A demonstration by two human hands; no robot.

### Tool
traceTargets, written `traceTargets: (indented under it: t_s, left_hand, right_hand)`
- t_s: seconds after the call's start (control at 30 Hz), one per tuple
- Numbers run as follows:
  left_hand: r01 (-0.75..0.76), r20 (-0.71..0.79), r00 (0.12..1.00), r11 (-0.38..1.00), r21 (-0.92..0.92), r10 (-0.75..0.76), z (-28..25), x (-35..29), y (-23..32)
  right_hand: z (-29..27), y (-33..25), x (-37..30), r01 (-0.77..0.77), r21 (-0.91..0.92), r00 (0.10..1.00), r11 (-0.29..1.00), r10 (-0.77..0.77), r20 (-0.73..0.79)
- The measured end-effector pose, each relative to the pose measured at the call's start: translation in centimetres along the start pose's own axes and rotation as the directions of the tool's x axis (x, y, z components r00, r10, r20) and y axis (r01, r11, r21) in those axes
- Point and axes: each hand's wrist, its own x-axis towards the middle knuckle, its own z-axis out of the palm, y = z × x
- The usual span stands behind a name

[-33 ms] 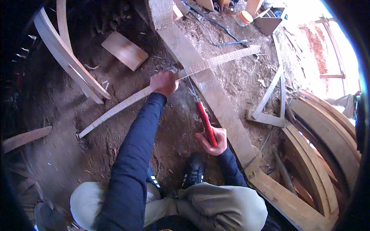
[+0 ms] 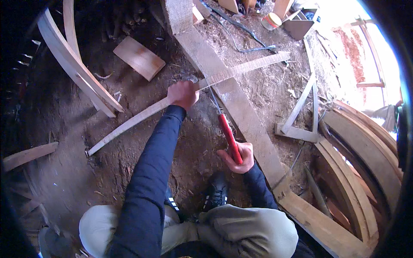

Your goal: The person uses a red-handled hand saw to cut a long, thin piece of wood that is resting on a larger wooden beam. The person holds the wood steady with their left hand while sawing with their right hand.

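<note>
A long, slightly curved wooden strip (image 2: 131, 122) lies across a thick wooden beam (image 2: 249, 116), its near left end reaching down over the dirt floor. My left hand (image 2: 183, 93) is closed round the strip just left of the beam. In my right hand (image 2: 243, 158) is the red handle of a saw (image 2: 230, 138), gripped with the thumb apart on the left side. The saw's thin blade, seen nearly edge-on, meets the strip by the beam's left edge. How deep the blade sits in the wood cannot be made out.
A short board (image 2: 139, 58) lies on the floor beyond my left hand. Curved wooden pieces (image 2: 69, 64) stand at the left, and more curved timbers (image 2: 350, 185) are stacked at the right. A triangular wooden frame (image 2: 297, 132), a cable (image 2: 241, 32) and a jar (image 2: 271, 21) lie past the beam.
</note>
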Motion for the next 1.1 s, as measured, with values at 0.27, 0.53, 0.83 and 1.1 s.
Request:
traceTargets:
  t_s: [0.27, 0.53, 0.83, 1.1]
  left_hand:
    - [0.016, 0.033, 0.999, 0.999, 0.036, -0.017, -0.9, 0.0, 0.0]
    - [0.045, 0.078, 0.996, 0.999, -0.020, -0.043, -0.7, 0.5, 0.8]
    - [0.008, -0.005, 1.000, 1.000, 0.001, -0.008, -0.1, 0.4, 0.0]
    - [0.041, -0.033, 0.999, 0.999, 0.001, -0.041, -0.4, -0.3, 0.5]
  right_hand:
    - [0.4, -0.2, -0.2, -0.049, -0.013, 0.999, 0.999, 0.050, 0.021]
    - [1.1, 1.5, -1.0, 0.026, -0.200, 0.987, 0.979, -0.057, -0.150]
    - [0.1, -0.7, -1.8, 0.012, -0.149, 0.978, 0.989, -0.042, -0.202]
    - [0.6, 0.3, 1.0, -0.006, 0.017, 0.963, 1.000, 0.010, -0.271]
